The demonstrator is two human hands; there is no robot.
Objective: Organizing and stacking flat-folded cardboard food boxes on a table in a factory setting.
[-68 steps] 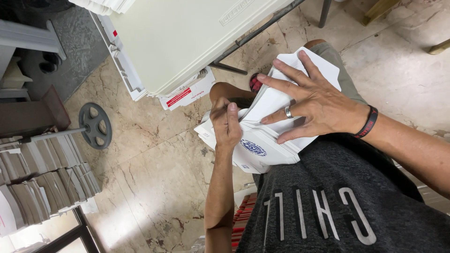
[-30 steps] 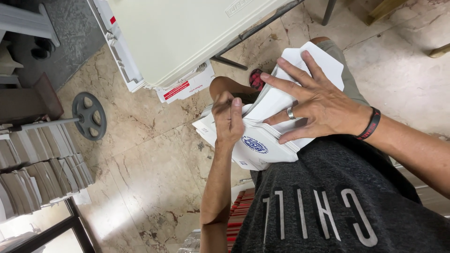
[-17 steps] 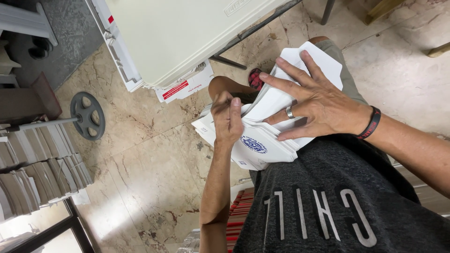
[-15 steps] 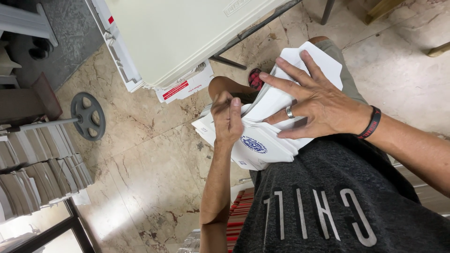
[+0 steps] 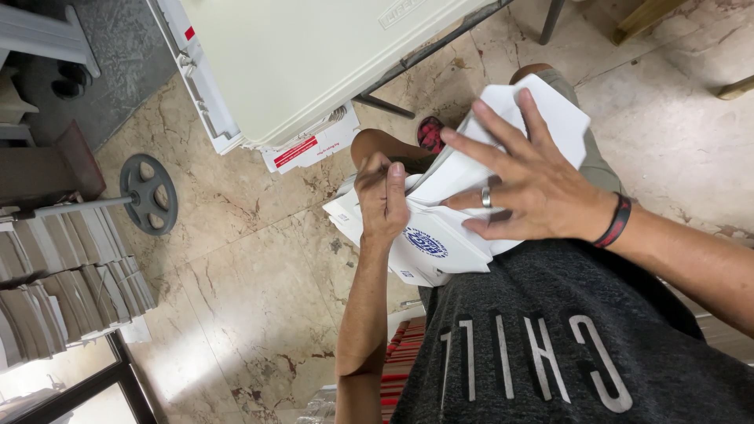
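The left hand (image 5: 383, 200) pinches the edge of a bundle of white envelopes (image 5: 440, 235); the right hand (image 5: 534, 188) lies beside it, fingers spread flat on top.

Marble floor (image 5: 236, 283), white folding surface (image 5: 314, 55) overhead, red-labelled flat box (image 5: 310, 148) tucked beneath it, grey wheel (image 5: 149, 192) on a rod, rows of stacked boxes (image 5: 67, 283) at left, grey mat (image 5: 118, 71).

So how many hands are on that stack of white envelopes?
2. The left hand grips the white envelopes at their left edge. The right hand lies spread flat on top. No other hands show.
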